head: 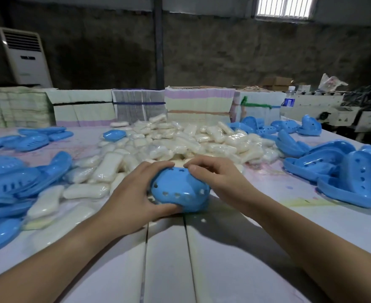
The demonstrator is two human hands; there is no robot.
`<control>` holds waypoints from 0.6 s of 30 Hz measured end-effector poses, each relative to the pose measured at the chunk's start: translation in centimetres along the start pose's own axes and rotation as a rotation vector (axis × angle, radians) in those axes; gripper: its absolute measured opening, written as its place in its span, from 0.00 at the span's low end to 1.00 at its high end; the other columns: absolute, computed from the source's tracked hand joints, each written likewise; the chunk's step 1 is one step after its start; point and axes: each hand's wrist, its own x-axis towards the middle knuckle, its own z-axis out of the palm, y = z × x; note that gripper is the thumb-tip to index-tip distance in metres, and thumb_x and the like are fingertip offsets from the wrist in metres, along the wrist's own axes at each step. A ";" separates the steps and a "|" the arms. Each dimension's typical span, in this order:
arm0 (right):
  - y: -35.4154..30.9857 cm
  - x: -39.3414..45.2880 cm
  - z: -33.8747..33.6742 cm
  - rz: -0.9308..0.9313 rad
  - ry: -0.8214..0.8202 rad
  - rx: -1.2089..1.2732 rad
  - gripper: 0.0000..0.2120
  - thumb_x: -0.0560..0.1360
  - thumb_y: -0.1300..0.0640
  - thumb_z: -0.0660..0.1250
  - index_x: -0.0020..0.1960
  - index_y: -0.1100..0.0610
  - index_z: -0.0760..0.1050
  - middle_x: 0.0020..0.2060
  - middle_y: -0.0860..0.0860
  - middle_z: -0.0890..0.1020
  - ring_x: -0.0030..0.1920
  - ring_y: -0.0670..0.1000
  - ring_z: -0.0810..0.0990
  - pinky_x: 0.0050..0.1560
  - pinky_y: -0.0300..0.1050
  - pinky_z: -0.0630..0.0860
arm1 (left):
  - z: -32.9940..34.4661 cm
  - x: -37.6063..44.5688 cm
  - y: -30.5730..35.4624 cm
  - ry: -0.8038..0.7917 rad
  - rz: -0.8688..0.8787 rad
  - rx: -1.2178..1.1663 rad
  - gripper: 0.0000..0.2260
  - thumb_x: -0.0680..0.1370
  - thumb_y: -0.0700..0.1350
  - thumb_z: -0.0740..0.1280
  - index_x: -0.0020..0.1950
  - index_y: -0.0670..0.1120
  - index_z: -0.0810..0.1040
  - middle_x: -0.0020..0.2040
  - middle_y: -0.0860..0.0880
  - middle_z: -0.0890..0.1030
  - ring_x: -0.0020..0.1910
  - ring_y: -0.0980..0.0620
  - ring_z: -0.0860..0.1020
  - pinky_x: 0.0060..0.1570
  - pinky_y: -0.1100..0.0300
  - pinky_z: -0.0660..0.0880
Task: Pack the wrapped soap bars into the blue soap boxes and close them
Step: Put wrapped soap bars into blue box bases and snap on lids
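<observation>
While both hands [173,189] grip it, the blue soap box [179,189] sits closed.

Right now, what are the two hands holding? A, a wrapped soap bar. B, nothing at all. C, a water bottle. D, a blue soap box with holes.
D: the left hand and right hand both grip a blue soap box with a row of holes.

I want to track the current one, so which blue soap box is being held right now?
The box at the table's near middle: left hand and right hand both grip it. The other boxes lie untouched.
</observation>
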 end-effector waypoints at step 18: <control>1.1 -0.1 -1.4 -0.031 -0.293 -0.397 0.28 0.67 0.47 0.77 0.65 0.41 0.74 0.53 0.37 0.77 0.53 0.38 0.76 0.51 0.32 0.75 | -0.3 0.0 -1.5 -0.250 -0.170 0.016 0.29 0.64 0.60 0.79 0.61 0.71 0.70 0.56 0.66 0.73 0.60 0.66 0.71 0.55 0.72 0.68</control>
